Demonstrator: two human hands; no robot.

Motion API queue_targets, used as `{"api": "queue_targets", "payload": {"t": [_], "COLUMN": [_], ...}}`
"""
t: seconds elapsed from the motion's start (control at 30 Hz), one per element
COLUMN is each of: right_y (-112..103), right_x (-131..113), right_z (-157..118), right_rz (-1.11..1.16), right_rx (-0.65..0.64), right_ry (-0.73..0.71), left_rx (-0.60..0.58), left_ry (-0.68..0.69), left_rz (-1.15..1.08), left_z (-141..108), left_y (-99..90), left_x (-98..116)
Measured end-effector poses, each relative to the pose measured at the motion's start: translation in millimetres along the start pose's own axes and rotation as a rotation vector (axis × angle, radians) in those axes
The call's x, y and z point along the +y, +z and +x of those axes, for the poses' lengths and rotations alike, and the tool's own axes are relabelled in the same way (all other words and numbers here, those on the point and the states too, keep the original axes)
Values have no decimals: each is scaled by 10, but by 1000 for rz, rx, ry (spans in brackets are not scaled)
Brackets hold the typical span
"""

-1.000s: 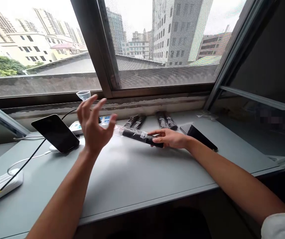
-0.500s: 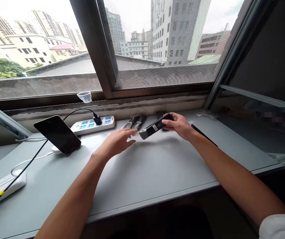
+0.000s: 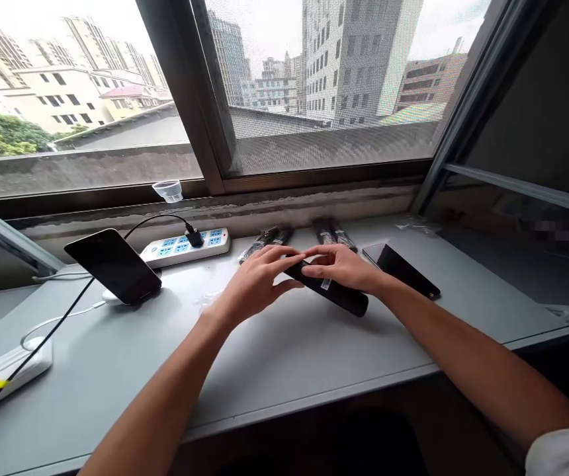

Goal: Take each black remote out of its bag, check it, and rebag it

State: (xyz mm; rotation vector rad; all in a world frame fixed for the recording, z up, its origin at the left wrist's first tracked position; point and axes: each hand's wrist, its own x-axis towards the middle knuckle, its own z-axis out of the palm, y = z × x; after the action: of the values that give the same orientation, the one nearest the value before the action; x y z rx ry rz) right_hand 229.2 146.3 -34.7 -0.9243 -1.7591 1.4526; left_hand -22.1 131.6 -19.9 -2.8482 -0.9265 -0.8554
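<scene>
A long, dark black case with a small white label is held just above the table, slanting down to the right. Its kind I cannot make out for certain. My right hand grips it from above near its upper left part. At that upper left end my left hand is closed, thumb below and fingers on top. The fingertips of both hands almost meet there and hide the end of the case. Behind my left hand lie clear-wrapped dark packets, and two more wrapped packets lie behind my right.
A dark phone or tablet leans on a stand at left, near a white power strip with a black plug. Right of my hands lies a flat black phone-like slab. Crumpled clear plastic is beside my left wrist. A clear cup sits by the window.
The black case has swung round, its free end now pointing down to the right. My left hand has moved right and closed on its other end. Clear plastic now lies left of my hands.
</scene>
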Motion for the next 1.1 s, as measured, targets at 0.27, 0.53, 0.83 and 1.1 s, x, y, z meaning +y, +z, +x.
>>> {"api": "queue_targets", "payload": {"t": [0.27,0.53,0.83,1.1], "right_y": [-204,-61,-83,-160], "right_x": [134,110,97,112], "right_z": [84,65,31,21], "right_rz": [39,0,-383,-554], "right_rx": [225,128,239,303], "right_ry": [179,129,23,-113], "left_rx": [76,-49,-101,-139], "left_ry": [-186,-45,-118,-182], "left_rz": [231,254,308,336], "left_z": [-75,-29,-80,-75], "left_y": [-176,-34,-26,-74], "left_x": [-152,-7,-72,-78]}}
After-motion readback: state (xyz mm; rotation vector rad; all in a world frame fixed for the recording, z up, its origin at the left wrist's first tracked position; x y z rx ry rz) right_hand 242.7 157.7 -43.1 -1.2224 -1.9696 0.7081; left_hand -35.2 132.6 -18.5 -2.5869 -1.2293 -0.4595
